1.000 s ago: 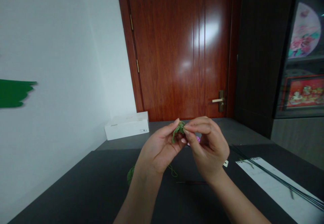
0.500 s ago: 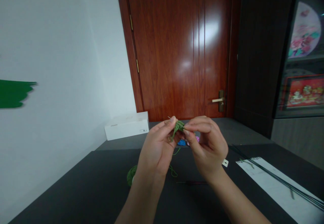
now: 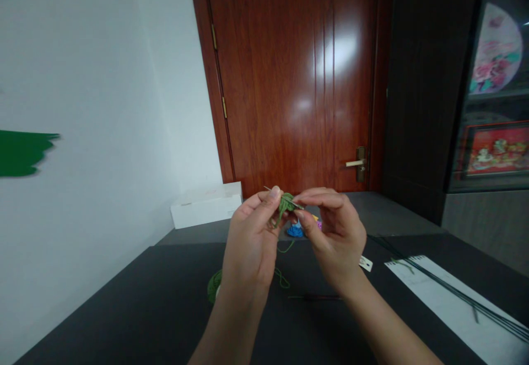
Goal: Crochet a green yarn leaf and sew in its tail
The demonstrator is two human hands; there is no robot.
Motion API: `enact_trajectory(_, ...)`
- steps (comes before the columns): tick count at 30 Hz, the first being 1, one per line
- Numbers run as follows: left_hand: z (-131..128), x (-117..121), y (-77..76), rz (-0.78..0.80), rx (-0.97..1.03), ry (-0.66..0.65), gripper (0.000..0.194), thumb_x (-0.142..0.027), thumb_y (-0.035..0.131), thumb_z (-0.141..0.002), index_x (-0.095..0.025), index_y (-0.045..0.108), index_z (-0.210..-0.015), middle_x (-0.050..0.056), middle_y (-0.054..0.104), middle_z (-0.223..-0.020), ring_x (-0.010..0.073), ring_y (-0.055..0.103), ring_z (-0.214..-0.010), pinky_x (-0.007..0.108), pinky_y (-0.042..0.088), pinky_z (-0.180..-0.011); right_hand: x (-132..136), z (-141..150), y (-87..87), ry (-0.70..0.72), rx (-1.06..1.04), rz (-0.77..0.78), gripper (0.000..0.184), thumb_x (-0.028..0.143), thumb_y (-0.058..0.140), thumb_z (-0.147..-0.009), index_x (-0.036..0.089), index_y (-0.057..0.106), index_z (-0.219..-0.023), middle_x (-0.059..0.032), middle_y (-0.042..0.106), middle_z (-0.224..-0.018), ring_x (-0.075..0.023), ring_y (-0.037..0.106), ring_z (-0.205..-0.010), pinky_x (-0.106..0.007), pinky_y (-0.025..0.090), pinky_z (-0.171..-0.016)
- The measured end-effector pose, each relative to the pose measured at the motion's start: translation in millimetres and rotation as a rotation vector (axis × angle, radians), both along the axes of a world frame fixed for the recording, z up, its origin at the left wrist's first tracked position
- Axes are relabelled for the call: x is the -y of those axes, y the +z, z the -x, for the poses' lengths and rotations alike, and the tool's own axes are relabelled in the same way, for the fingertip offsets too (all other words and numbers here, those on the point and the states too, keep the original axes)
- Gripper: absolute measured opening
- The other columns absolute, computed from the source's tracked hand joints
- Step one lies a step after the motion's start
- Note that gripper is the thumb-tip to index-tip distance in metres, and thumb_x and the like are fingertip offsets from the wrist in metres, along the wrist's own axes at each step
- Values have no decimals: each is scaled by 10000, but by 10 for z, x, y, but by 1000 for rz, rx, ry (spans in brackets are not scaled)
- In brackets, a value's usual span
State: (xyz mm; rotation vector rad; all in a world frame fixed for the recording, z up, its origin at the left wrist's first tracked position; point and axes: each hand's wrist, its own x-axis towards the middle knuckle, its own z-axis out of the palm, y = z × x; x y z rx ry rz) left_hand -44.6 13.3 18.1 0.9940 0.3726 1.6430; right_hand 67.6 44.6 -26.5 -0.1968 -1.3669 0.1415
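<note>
My left hand (image 3: 252,227) pinches a small green crocheted piece (image 3: 284,205) between thumb and fingers. A thin metal crochet hook (image 3: 285,197) passes through that piece, and my right hand (image 3: 334,233) holds its end between finger and thumb. A green yarn strand (image 3: 282,278) hangs below my hands and runs towards a green yarn ball (image 3: 214,287), which my left wrist partly hides.
A blue crocheted item (image 3: 295,232) and small pink-yellow pieces (image 3: 318,224) lie behind my hands. The dark table (image 3: 124,310) holds a dark hook (image 3: 314,297), a white tag (image 3: 366,263), and white paper (image 3: 450,310) under long dark stems (image 3: 454,292). A white box (image 3: 205,208) stands beyond.
Both hands have shifted slightly left and apart. More of the metal hook shows, and the blue item has come into fuller view.
</note>
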Motion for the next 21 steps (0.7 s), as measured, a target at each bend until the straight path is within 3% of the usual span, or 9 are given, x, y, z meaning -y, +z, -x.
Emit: enact_trajectory(21,0,-6,-2,-11,-4,30,139,-187,804,-796,-114,720,-712,27,676,-709,94,608,-647,193,525,-640,30,8,10,66,-13,60,195,66,672,-904,240,682,-991,-38,695,-1001,-197,680,-979,-391,557,-850)
